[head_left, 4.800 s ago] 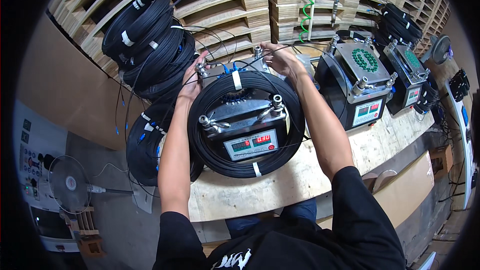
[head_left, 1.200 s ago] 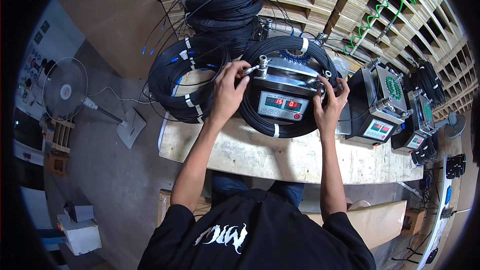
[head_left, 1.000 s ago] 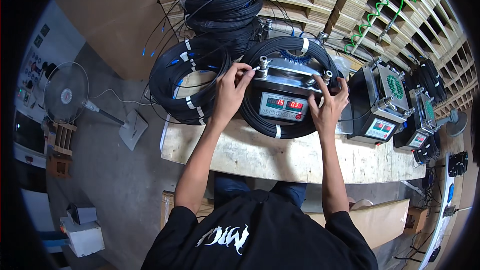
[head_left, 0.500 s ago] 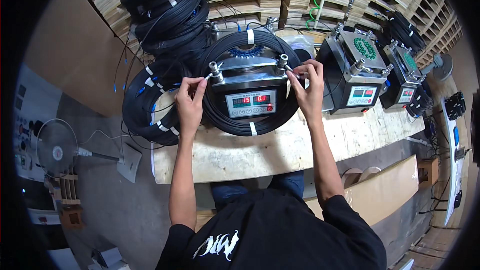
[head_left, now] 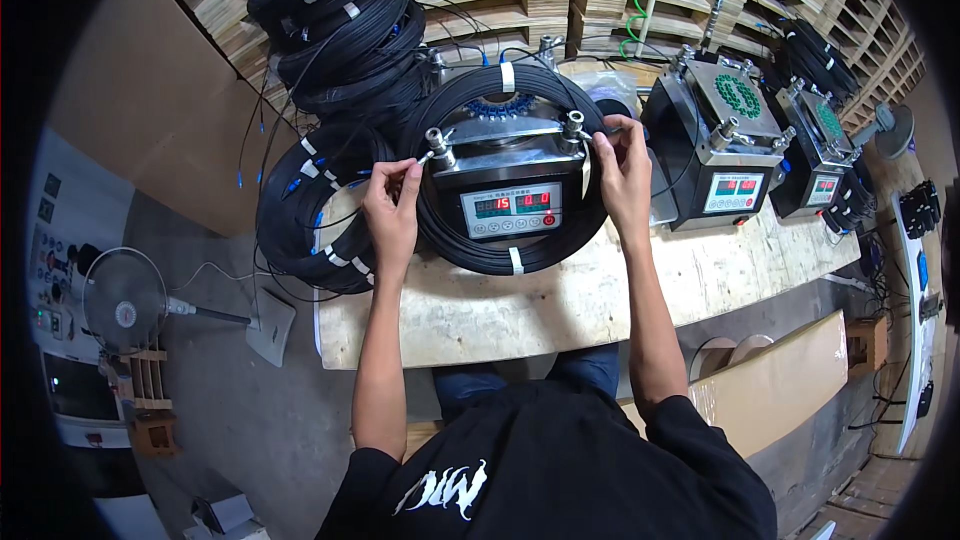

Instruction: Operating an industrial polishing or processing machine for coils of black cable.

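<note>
A black polishing-type machine (head_left: 515, 188) with a lit red digital panel (head_left: 512, 210) stands in front of me. A coil of black cable (head_left: 450, 240), tied with white tape, hangs around it. On the machine's front corners are two metal clamp posts with small levers. My left hand (head_left: 392, 205) is closed, thumb and finger pinching the left clamp lever (head_left: 427, 157). Thumb and fingers of my right hand (head_left: 626, 180) are closed on the right clamp lever (head_left: 587, 136). Blue connectors ring the round fixture (head_left: 500, 108) on top, partly hidden by the coil and metal bar.
Stacked black cable coils (head_left: 350, 50) rise at the back left, with another coil (head_left: 315, 230) beside the machine. To the right stand two similar machines (head_left: 715, 150) (head_left: 812, 155) with green-ringed tops. The wooden table's front edge (head_left: 470, 358) is near my body; a fan (head_left: 125, 300) stands at left.
The whole view has shifted slightly rightward. The reading on the machine's panel has changed. Both hands stay at the two clamp levers.
</note>
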{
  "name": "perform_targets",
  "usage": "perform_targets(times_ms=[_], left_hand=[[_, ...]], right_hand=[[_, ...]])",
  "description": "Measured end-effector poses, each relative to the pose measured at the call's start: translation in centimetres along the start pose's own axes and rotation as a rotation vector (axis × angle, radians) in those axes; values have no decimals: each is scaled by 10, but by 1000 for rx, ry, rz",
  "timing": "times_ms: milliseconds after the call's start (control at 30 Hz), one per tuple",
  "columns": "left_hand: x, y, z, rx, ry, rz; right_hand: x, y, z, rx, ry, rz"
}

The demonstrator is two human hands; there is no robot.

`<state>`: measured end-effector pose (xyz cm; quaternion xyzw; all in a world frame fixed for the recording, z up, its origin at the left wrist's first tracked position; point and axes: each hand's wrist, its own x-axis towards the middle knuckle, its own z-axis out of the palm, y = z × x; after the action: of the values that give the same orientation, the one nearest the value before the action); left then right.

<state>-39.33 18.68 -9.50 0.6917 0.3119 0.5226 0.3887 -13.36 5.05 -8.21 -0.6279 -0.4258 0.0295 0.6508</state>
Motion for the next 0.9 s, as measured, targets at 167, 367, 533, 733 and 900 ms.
perform_targets(times_ms=[167, 367, 533, 733, 900], left_hand=[[-1, 0, 0, -16, 45, 52], [-2, -3, 5, -36, 53, 55], [0, -11, -4, 14, 9, 16], [4, -12, 1, -58, 30, 91], [2, -14, -1, -61, 35, 97]], right_hand=[[-4, -1, 4, -32, 38, 75], [3, 11, -2, -15, 23, 118], [-24, -16, 3, -181, 151, 17], [-108, -3, -7, -455, -257, -346], [-120, 5, -10, -870, -597, -395]])
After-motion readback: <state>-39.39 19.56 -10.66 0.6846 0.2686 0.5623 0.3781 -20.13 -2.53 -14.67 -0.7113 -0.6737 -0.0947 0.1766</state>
